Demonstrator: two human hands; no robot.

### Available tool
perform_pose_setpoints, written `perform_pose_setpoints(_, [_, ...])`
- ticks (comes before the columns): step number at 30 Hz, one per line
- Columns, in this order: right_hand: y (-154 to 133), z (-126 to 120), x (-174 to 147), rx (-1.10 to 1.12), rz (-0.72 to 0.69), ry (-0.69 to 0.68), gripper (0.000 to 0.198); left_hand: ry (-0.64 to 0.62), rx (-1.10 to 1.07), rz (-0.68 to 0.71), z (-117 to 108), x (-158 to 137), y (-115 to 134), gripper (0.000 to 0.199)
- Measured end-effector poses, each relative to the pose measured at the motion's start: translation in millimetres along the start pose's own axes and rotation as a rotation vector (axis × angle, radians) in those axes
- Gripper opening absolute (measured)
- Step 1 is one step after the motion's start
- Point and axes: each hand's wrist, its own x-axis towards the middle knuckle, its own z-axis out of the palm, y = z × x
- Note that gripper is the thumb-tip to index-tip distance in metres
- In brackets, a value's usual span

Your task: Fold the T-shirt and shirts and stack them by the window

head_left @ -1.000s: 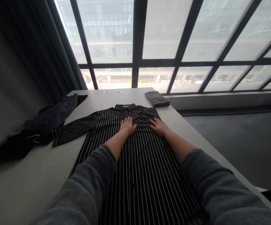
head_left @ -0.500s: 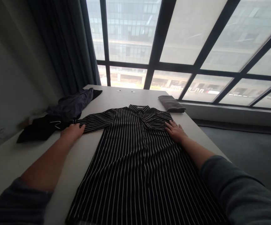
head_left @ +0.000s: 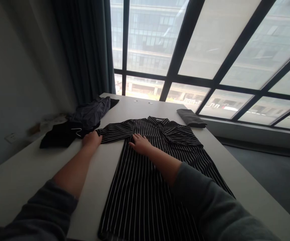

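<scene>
A black shirt with white stripes [head_left: 145,190] lies front up, its collar at the far end. The sleeve on the left [head_left: 118,131] stretches out sideways, and my left hand [head_left: 92,140] is closed on its cuff end. My right hand [head_left: 141,144] rests on the shirt beside that sleeve's armpit, fingers extended and holding nothing. The other sleeve [head_left: 185,135] is folded in across the chest on the right. My right forearm covers part of the shirt's lower front.
The shirt lies on a white table [head_left: 84,187]. Dark crumpled clothes [head_left: 91,112] and a white hanger hook [head_left: 77,131] are at the left. A folded grey cloth [head_left: 191,118] sits near the far right edge. A curtain [head_left: 92,50] and large windows stand behind.
My right hand has moved left, from the folded sleeve to beside the outstretched sleeve's armpit. My left hand stays at the cuff. The whole view has shifted a little.
</scene>
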Motion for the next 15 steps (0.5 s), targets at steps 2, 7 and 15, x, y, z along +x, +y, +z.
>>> perform_pose_setpoints(2, [-20.9, 10.2, 11.2, 0.007, 0.099, -0.01, 0.085, 0.012, -0.061, 0.014, 2.1, 0.8, -2.8, 0.033])
perform_pose_setpoints(7, [-38.1, 32.6, 17.0, -0.005, 0.141, 0.049, 0.088, 0.064, -0.288, -0.021, 3.7, 2.5, 1.3, 0.029])
perform_pose_setpoints(15, [-38.7, 39.3, 9.9, 0.03, 0.126, 0.117, 0.087, 0.105, -0.885, -0.231, -3.7, 8.5, 15.9, 0.037])
